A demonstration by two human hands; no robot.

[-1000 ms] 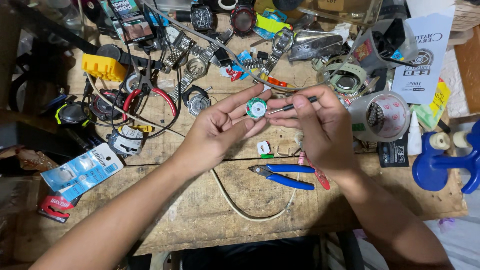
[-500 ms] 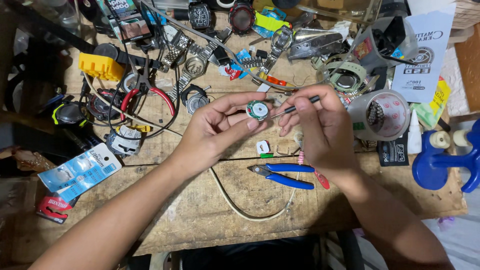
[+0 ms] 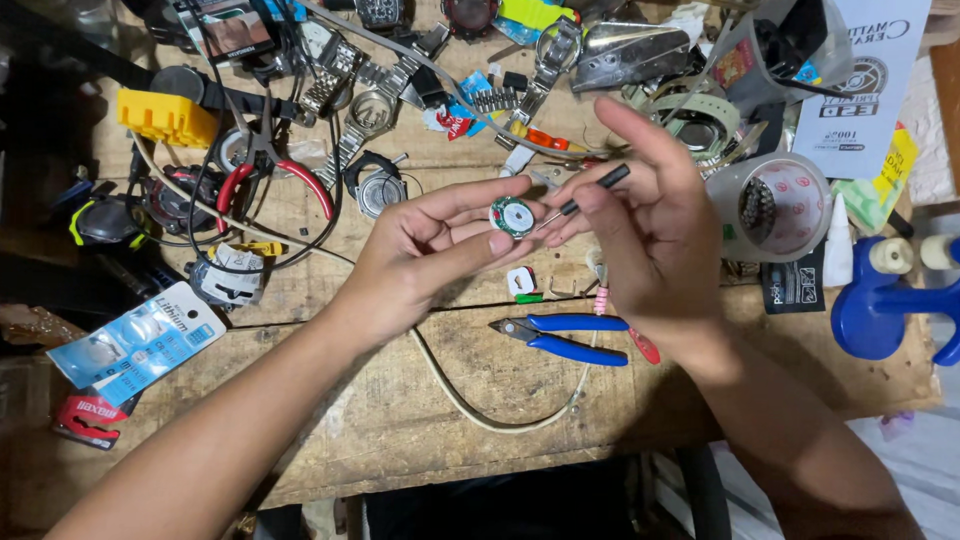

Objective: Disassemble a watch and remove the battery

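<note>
Over the scuffed wooden bench (image 3: 400, 420), left hand (image 3: 420, 250) pinches a small round green watch part (image 3: 512, 216) at its fingertips; right hand (image 3: 650, 230) grips a thin black tool (image 3: 590, 190), tip touching it.

Your left hand (image 3: 420, 255) held a small round watch movement (image 3: 512, 216) with a green board face and a pale, shiny rim. Your right hand (image 3: 640, 235) gripped a thin tool (image 3: 585, 195) with a matt black handle and a bright metal tip. The workbench (image 3: 330, 400) beneath you was raw wood, rough, scratched and stained. The pliers (image 3: 565, 337) had glossy blue plastic grips and dull grey steel jaws. The watch bracelets (image 3: 335, 80) gleamed as polished metal links. The battery card (image 3: 140, 345) was glossy printed paper.
</note>
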